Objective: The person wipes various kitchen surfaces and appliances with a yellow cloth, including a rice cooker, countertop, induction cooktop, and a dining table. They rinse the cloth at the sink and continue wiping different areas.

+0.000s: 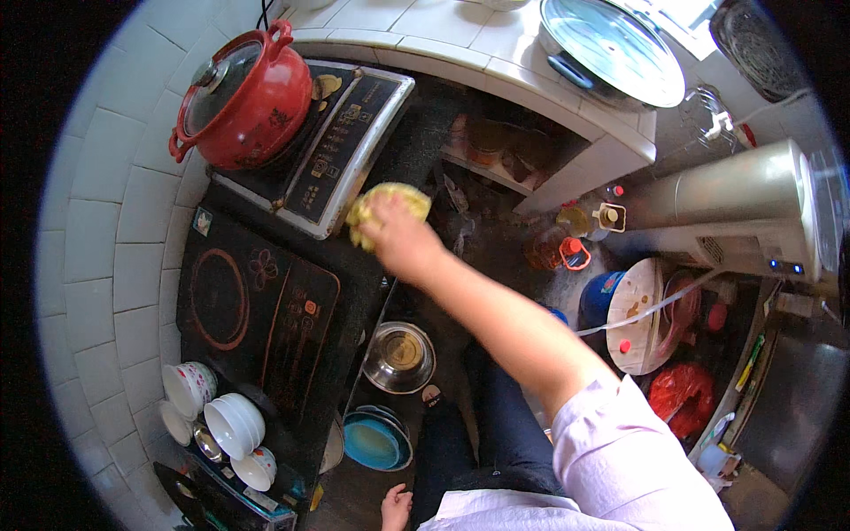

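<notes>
My right hand (405,239) presses down on a yellow cloth (395,199), its fingers spread over it. The cloth lies on the dark counter top, against the front edge of a white-framed induction cooker (332,149). On that cooker stands a red pot (265,109) with a glass lid (222,86). A second, black induction cooker (259,312) lies on the counter, nearer to me. Low at the bottom edge hangs my left hand (396,506), partly cut off, with loosely bent fingers and nothing seen in it.
Several bowls (234,425) are stacked by the tiled wall. Metal basins (400,357) and blue basins (375,439) sit below the counter edge. A large lidded pan (614,50) rests on the tiled ledge. Oil bottles (551,247) and a round board (634,318) stand at right.
</notes>
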The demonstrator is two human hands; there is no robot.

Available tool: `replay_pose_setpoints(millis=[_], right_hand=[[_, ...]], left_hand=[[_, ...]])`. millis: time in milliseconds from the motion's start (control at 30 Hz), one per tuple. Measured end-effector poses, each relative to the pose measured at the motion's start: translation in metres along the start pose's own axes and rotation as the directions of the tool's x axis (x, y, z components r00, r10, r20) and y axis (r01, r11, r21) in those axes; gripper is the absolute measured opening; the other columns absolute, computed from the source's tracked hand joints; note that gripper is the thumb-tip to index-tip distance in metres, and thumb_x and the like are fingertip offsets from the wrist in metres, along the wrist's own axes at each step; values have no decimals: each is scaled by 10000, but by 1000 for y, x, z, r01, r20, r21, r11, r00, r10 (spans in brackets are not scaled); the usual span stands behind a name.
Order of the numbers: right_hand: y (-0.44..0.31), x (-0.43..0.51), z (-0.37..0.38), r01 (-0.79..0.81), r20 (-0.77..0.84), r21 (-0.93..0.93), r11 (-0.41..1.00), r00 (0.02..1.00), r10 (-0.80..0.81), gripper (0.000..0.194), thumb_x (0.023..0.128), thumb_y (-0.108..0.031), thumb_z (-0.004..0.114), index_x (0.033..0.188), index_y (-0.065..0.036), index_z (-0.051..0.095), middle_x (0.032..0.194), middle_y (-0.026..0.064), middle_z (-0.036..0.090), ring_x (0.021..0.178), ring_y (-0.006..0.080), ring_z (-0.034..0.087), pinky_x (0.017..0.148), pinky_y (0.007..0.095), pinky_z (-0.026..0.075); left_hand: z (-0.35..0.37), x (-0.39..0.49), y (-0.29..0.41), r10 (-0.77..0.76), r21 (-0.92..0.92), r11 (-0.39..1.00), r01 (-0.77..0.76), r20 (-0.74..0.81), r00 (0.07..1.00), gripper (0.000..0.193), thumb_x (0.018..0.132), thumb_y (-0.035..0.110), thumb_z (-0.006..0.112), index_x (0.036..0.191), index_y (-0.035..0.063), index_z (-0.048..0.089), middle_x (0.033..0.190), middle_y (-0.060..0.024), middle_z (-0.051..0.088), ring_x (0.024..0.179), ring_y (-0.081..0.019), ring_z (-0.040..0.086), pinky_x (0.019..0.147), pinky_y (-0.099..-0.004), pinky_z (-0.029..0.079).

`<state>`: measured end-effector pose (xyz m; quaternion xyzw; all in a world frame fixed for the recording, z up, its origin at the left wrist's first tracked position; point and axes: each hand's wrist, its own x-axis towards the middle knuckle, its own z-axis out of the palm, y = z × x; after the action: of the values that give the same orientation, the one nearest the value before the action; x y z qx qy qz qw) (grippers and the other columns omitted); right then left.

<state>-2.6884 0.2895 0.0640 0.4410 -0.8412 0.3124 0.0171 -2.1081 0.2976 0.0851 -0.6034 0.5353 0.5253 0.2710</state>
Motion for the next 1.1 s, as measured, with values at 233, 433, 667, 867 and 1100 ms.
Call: replay_pose_setpoints(millis=[233,433,667,867,1100], right_hand=[[-119,-66,29,-110,-71,50,993,991,113,373,727,-105,567,1096,-55,554,1307,215,422,1289,369,336,1096,481,230],[-194,-121,76,-113,-48,174,978,991,123,366,764,-106,506,1122,-46,549,1342,229,398,1326,371,286,1111,471,201],[-334,-192,132,-85,153,246,965,987,48,411,794,-179,494,1172,-33,565,1365,216,386,1323,362,290,1119,469,168],[-396,-212,152,19,102,185,982,994,-38,456,805,-235,502,1187,11,538,1350,210,408,1297,354,325,1107,463,183],[-371,-210,147,160,119,-77,984,981,-150,525,774,-281,510,1207,14,545,1375,206,382,1320,383,268,1098,474,210]], left_hand=[[-37,13,12,212,12,977,-213,73,975,324,874,109,575,1172,-8,524,843,-77,632,670,-115,591,593,-240,481],[-69,-5,46,593,-17,805,-593,13,805,325,884,74,548,1196,-10,506,1005,-103,612,787,-132,579,702,-258,480],[-111,-44,117,916,392,399,-829,-132,379,237,832,-9,505,1055,-42,578,996,-131,599,903,-211,573,813,-324,465],[-140,-22,141,912,578,394,-715,-154,379,345,952,196,435,1197,-32,518,1236,-141,515,1141,-270,477,983,-363,354],[-140,71,111,922,353,375,-857,-45,385,573,982,402,307,1423,41,246,1492,-112,218,1378,-255,181,1112,-378,145]])
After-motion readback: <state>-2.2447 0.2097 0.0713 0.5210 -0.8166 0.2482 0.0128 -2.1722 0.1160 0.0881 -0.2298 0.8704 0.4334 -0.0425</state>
